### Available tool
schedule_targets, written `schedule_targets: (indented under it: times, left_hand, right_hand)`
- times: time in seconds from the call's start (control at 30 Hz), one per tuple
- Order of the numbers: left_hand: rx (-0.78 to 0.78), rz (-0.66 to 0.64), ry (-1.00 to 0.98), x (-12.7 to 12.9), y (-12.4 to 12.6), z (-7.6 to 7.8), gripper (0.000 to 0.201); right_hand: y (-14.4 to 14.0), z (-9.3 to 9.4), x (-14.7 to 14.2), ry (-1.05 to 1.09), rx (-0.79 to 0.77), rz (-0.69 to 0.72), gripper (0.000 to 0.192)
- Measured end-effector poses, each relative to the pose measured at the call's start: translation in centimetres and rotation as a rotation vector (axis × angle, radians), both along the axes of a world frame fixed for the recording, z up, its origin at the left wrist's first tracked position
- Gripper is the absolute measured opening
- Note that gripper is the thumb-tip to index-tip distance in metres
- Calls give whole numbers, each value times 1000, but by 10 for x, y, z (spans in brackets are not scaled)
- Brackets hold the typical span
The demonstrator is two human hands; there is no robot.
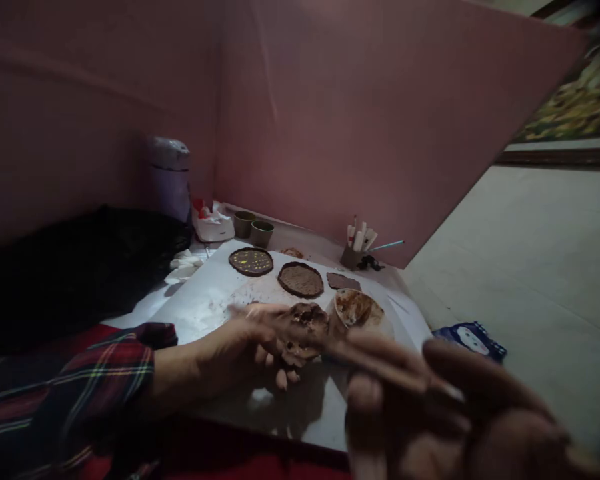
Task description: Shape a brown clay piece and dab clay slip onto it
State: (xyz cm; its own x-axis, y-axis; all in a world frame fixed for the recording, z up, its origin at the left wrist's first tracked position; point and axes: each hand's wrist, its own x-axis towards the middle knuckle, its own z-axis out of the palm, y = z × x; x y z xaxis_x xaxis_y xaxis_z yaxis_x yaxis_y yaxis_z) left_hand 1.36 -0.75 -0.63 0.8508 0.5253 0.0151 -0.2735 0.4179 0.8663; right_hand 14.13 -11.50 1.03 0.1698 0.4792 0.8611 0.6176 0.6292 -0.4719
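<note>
I see my left hand reaching in from the lower left of the frame, its plaid sleeve trailing behind it. The fingers are curled around a brown lump of clay, which sits on the fingertips at the hand's right end, just below the middle of the frame. My right hand fills the lower right, close to the camera and blurred. It pinches a thin stick-like tool whose tip points up-left and meets the underside of the lump, so the clay lies between the two hands, touching the left and up-left of the right.

Just behind the lump, right of it, a shallow bowl smeared with brown rests on the white sheet. Farther up the sheet lie three flat dark pieces: a round disc with yellow specks, a plain round disc and a small flat slab. Two small cups stand near the pink wall. A holder of tools is to their right, and a lidded jar stands at centre left. A blue packet lies on the floor at the right.
</note>
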Motion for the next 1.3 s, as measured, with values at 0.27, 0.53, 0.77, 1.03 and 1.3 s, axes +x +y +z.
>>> schedule_targets:
  times: [0.27, 0.53, 0.77, 1.03, 1.3]
  left_hand:
    - [-137, 52, 58, 3, 0, 5, 63]
    - [-94, 50, 65, 2, 2, 2, 49]
    - [-57, 56, 95, 3, 1, 4, 61]
    - [-62, 53, 90, 2, 1, 3, 56]
    - [-57, 25, 19, 0, 3, -3, 51]
  right_hand:
    - [44, 26, 58, 553, 99, 43, 10]
    - [56, 3, 89, 744, 70, -45, 30]
    - [67, -17, 112, 560, -187, -182, 36]
    - [80, -32, 117, 542, -256, -102, 40]
    - [65, -22, 100, 493, -121, -115, 32]
